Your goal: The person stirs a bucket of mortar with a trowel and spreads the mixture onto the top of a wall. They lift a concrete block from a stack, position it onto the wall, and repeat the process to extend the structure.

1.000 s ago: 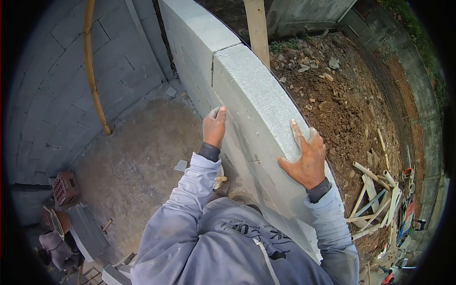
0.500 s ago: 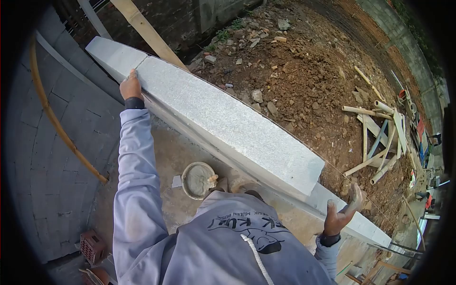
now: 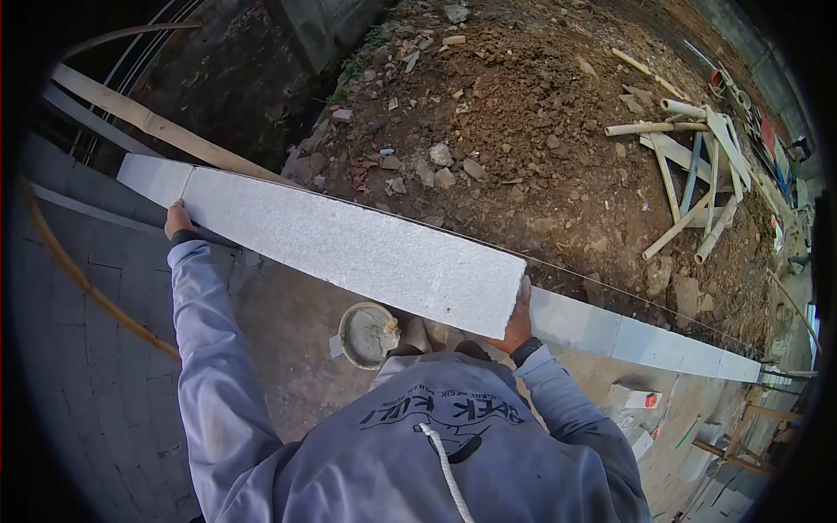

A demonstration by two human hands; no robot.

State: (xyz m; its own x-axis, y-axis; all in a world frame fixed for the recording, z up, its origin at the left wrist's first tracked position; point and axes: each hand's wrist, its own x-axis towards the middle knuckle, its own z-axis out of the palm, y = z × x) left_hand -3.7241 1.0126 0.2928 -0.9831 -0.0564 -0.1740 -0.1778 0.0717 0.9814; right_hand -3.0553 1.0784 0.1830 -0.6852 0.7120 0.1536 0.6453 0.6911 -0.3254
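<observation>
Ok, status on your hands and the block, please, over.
Left hand grips left end of grey block. Right hand grips right end. Block lies along the wall; mortar bucket on the ground below.

Grey hoodie, black print, white drawstring, dark cuffs

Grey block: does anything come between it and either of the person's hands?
Nothing visible does. The left hand holds the left end of the grey block and the right hand holds its right end, both in direct contact.
</observation>
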